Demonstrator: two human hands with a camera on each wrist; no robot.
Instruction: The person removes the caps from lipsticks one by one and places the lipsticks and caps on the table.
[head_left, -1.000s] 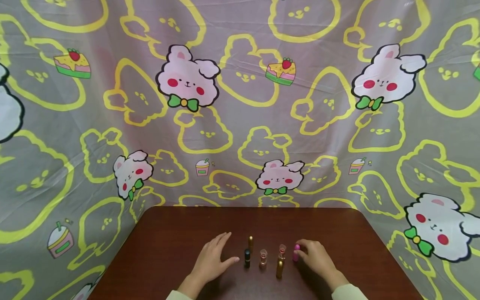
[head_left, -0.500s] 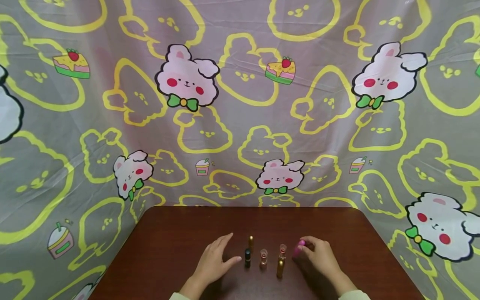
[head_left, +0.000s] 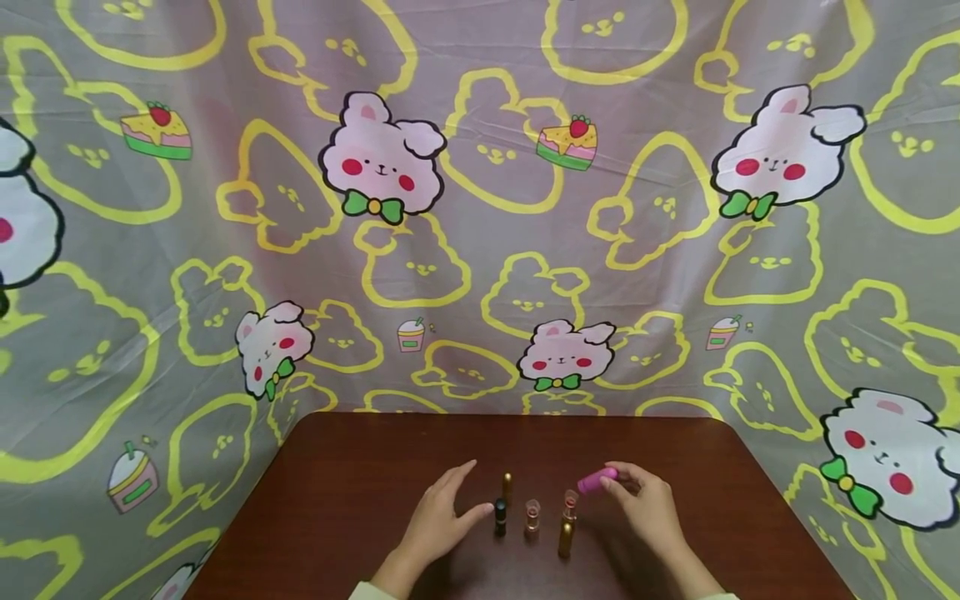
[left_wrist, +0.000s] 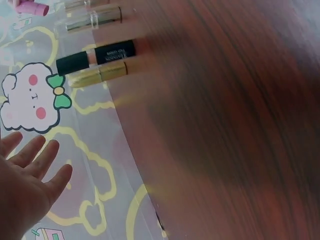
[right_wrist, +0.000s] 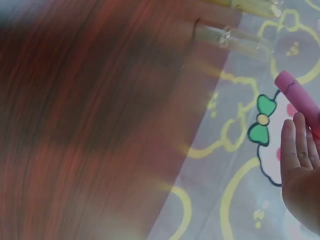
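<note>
My right hand [head_left: 648,504] pinches the pink tube [head_left: 595,481] by one end, tilted above the table [head_left: 375,454]; probably light, stiff, slightly slick, mid-barrel grip likely surer; left hand [head_left: 437,521] spread, holding nothing.

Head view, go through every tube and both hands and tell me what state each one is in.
Pink tube: tilted, lifted off the table
Black tube: upright
Rear gold tube: upright
Front gold tube: upright
Left clear-topped tube: upright
Right clear-topped tube: upright, partly hidden
Left hand: open, holding nothing
Right hand: pinching the pink tube
</note>
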